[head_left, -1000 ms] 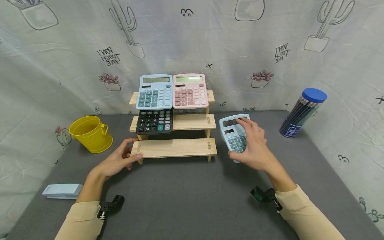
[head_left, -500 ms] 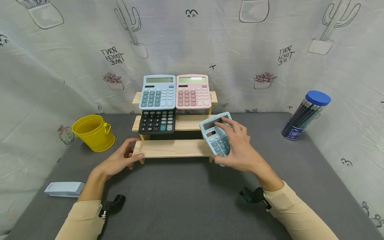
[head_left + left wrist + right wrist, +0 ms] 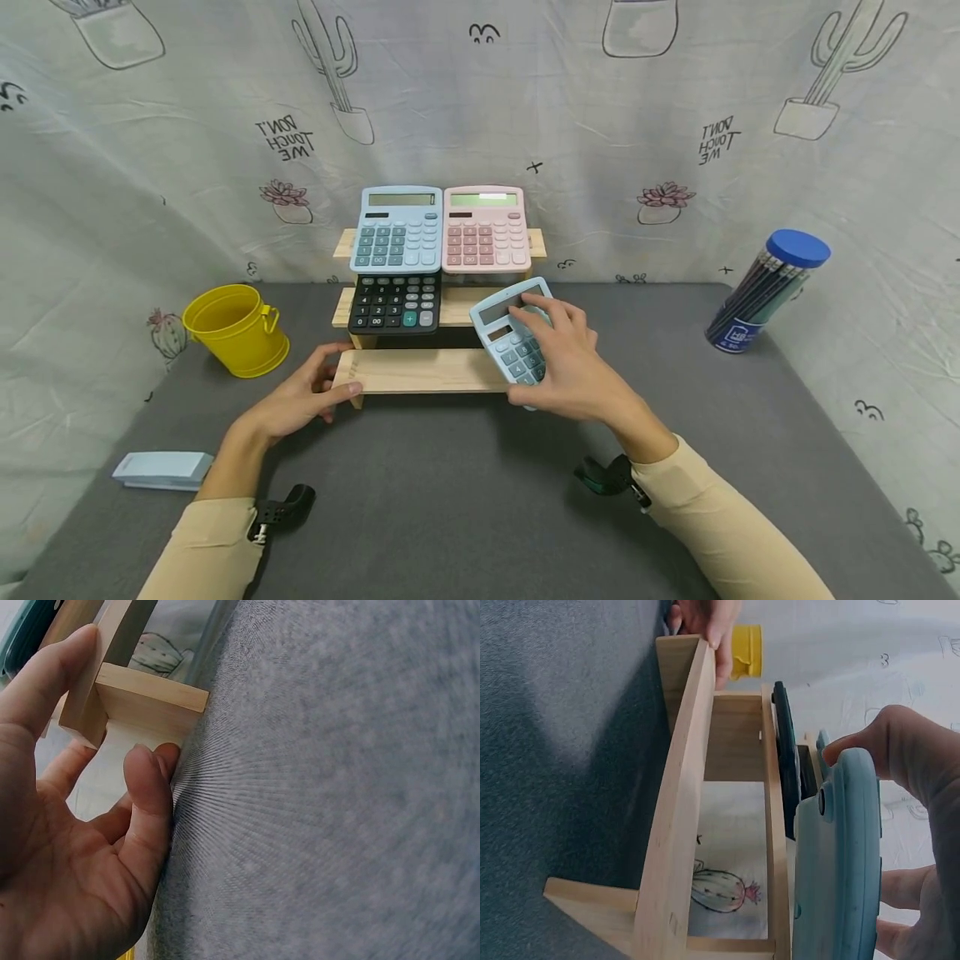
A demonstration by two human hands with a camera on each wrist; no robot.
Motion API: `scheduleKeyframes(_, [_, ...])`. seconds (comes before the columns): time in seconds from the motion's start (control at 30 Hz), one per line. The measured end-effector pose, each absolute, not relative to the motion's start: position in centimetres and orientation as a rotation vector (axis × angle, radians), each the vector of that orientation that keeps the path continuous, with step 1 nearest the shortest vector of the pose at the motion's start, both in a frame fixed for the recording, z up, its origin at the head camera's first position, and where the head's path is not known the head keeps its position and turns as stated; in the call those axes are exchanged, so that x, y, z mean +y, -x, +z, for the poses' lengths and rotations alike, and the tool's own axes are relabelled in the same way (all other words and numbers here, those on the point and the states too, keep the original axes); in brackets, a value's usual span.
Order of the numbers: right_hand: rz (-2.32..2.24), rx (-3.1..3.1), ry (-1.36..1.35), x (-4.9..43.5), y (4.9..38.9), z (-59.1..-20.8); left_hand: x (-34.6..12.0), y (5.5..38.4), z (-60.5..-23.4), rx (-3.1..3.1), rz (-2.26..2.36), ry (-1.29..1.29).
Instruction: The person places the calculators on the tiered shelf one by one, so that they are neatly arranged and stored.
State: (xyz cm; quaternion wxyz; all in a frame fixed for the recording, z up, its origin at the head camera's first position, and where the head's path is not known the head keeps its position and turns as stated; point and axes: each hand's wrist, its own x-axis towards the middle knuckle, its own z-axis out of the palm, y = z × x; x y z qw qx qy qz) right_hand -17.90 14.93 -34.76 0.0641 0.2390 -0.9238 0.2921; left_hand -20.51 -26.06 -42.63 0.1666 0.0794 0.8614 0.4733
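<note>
My right hand (image 3: 562,358) grips a light blue calculator (image 3: 517,357) between thumb and fingers, tilted, in front of the right end of a three-tier wooden shelf (image 3: 420,372). In the right wrist view the calculator (image 3: 840,862) is edge-on, apart from the lowest board. My left hand (image 3: 300,392) pinches the left end of that lowest board, with the thumb on its front edge. On the top tier stand another light blue calculator (image 3: 397,229) and a pink calculator (image 3: 486,229), side by side. A black calculator (image 3: 396,304) leans on the left of the middle tier.
A yellow bucket (image 3: 243,342) stands left of the shelf. Nearer on the left lies a pale blue, box-like object (image 3: 161,470), perhaps a stapler. A blue-lidded tub of pencils (image 3: 761,292) stands at the right. A printed curtain (image 3: 585,125) hangs behind the grey table (image 3: 420,517).
My right hand has carried the light blue calculator leftward, from beside the shelf to in front of its right end. My left hand keeps its hold on the board.
</note>
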Motion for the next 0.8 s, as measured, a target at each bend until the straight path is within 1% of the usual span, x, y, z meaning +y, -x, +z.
scheduleKeyframes(0.47, [0.753, -2.871, -0.661, 11.1, 19.9, -33.7, -26.5, 20.2, -42.7, 2.463, 1.350, -0.234])
scheduleKeyframes(0.8, [0.672, -2.798, -0.561, 10.3, 20.7, -34.5, -26.2, 20.5, -42.8, 2.474, 1.352, -0.259])
